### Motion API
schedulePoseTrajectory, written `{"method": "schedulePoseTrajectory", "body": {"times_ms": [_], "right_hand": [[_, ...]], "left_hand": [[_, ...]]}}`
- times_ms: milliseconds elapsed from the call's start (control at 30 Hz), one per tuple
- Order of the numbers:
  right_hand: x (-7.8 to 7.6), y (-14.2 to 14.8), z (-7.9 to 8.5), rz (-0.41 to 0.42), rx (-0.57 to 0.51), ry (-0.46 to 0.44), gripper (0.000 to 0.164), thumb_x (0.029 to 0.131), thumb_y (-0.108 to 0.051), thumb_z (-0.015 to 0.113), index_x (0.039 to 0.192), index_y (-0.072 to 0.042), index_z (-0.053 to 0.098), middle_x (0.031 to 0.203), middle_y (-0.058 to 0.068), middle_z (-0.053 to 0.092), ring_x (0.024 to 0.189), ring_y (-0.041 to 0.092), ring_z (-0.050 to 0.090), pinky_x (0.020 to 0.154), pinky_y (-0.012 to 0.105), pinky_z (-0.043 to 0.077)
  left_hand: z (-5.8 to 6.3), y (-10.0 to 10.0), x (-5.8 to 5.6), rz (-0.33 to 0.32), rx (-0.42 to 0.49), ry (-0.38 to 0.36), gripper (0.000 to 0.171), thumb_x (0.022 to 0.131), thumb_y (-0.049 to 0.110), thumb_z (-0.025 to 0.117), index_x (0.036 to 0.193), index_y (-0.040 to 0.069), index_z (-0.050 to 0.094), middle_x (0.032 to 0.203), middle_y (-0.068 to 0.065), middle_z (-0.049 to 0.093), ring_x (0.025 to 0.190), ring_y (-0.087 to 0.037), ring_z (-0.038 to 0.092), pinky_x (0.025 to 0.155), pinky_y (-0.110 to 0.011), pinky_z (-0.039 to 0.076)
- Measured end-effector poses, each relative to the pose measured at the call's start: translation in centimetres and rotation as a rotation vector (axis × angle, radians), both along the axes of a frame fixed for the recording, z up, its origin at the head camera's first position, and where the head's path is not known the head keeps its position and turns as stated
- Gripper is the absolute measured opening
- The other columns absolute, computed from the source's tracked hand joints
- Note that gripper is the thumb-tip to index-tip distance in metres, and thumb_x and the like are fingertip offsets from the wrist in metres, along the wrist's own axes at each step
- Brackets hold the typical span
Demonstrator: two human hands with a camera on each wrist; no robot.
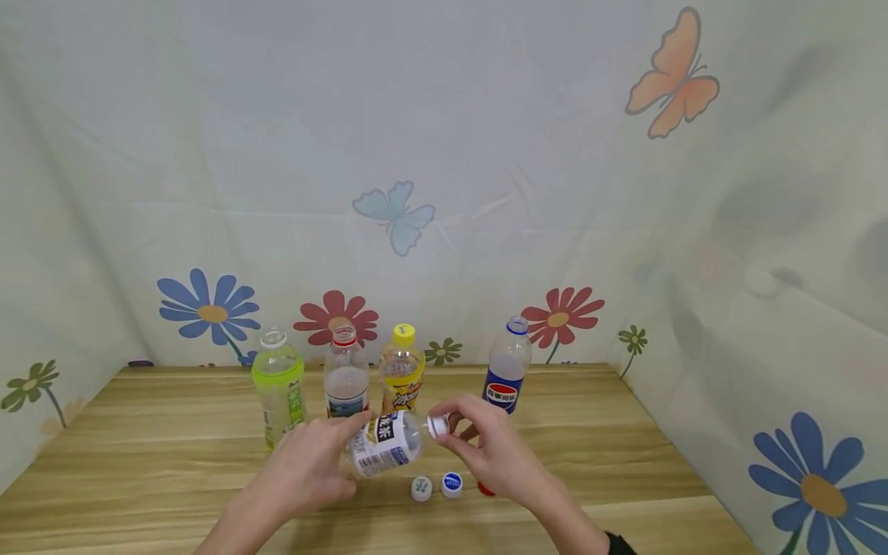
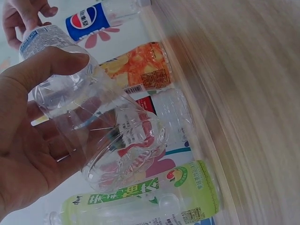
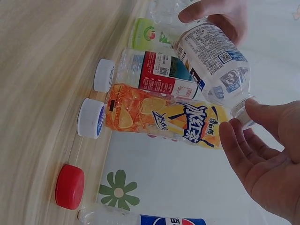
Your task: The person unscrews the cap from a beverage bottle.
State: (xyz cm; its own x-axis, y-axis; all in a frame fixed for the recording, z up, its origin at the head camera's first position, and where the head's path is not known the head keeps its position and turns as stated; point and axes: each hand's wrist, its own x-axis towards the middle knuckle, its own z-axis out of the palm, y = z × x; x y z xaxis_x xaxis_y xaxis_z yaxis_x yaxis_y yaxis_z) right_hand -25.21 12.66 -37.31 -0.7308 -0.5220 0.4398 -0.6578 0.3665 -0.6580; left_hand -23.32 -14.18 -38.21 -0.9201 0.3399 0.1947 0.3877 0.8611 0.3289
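A clear plastic bottle (image 1: 385,443) with a white label is held tilted on its side above the table, its neck toward the right. My left hand (image 1: 315,462) grips its body; in the left wrist view the thumb and fingers wrap round the bottle (image 2: 70,98). At the neck, my right hand (image 1: 496,447) pinches the white cap (image 1: 438,425) between thumb and fingers. The right wrist view has the cap partly hidden behind the fingertips of the right hand (image 3: 267,145). Whether the cap is seated on the thread I cannot tell.
Behind the hands stand a green-labelled bottle (image 1: 279,385), a red-ringed bottle (image 1: 347,378), a yellow-capped iced tea bottle (image 1: 402,370) and a blue-labelled cola bottle (image 1: 506,370). On the table lie two white caps (image 1: 422,488) and a red cap (image 3: 70,186). Patterned cloth (image 1: 444,116) hangs behind.
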Motion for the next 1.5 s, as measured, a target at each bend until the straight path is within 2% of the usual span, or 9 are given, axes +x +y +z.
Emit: {"method": "schedulePoseTrajectory", "body": {"times_ms": [267,467,667,800,1000,1200,1500], "right_hand": [[-0.13,0.04,-0.13,-0.001,-0.007,0.021,0.037,0.085,0.001,0.075,0.115,-0.017,0.063,0.108,-0.011,0.059,0.091,0.014,0.06,0.068,0.026,0.054],[-0.06,0.01,-0.15,-0.035,-0.021,-0.061,0.052,0.082,-0.013,0.081,0.126,-0.019,0.056,0.116,-0.008,0.057,0.093,0.017,0.063,0.073,0.029,0.055],[-0.12,0.01,-0.18,-0.113,-0.023,-0.119,0.036,0.093,-0.033,0.068,0.123,-0.015,0.059,0.101,-0.007,0.061,0.087,0.016,0.063,0.072,0.025,0.054],[-0.14,0.08,-0.23,-0.144,0.02,-0.131,0.032,0.097,-0.038,0.061,0.116,-0.012,0.063,0.09,-0.008,0.063,0.08,0.014,0.062,0.068,0.025,0.053],[-0.04,0.02,-0.1,-0.14,0.047,-0.13,0.028,0.098,-0.039,0.06,0.109,-0.014,0.066,0.087,-0.009,0.062,0.078,0.013,0.059,0.065,0.025,0.051],[-0.03,0.11,-0.1,-0.134,0.058,-0.088,0.026,0.098,-0.037,0.061,0.112,-0.016,0.066,0.089,-0.009,0.06,0.081,0.016,0.057,0.064,0.024,0.051],[0.04,0.12,0.09,-0.094,0.059,-0.067,0.022,0.097,-0.026,0.065,0.117,-0.016,0.064,0.096,-0.008,0.061,0.085,0.017,0.058,0.065,0.025,0.052]], "left_hand": [[0.07,0.01,-0.05,-0.006,-0.006,-0.007,0.083,0.059,0.014,0.088,0.136,0.019,0.058,0.114,0.0,0.066,0.08,-0.008,0.055,0.068,-0.029,0.05],[0.06,0.04,-0.12,-0.013,-0.003,-0.02,0.083,0.059,0.015,0.089,0.136,0.018,0.058,0.114,-0.001,0.066,0.082,-0.009,0.058,0.071,-0.032,0.052],[0.06,0.08,-0.11,-0.014,-0.01,-0.027,0.083,0.06,0.015,0.089,0.136,0.018,0.058,0.116,-0.002,0.066,0.081,-0.009,0.057,0.069,-0.03,0.051],[0.07,0.1,-0.06,-0.015,-0.018,-0.021,0.083,0.059,0.015,0.089,0.136,0.018,0.058,0.116,-0.002,0.066,0.08,-0.008,0.056,0.066,-0.028,0.05],[0.05,0.11,-0.03,-0.01,-0.024,-0.012,0.083,0.059,0.015,0.089,0.136,0.018,0.058,0.116,-0.002,0.066,0.079,-0.008,0.055,0.065,-0.027,0.049],[-0.02,0.13,-0.05,-0.009,-0.021,-0.016,0.083,0.059,0.015,0.089,0.136,0.018,0.058,0.116,-0.003,0.066,0.082,-0.009,0.057,0.07,-0.032,0.052],[-0.12,0.11,-0.1,-0.005,-0.018,-0.013,0.082,0.058,0.017,0.09,0.134,0.018,0.059,0.114,-0.002,0.066,0.086,-0.011,0.06,0.073,-0.035,0.052]]}}
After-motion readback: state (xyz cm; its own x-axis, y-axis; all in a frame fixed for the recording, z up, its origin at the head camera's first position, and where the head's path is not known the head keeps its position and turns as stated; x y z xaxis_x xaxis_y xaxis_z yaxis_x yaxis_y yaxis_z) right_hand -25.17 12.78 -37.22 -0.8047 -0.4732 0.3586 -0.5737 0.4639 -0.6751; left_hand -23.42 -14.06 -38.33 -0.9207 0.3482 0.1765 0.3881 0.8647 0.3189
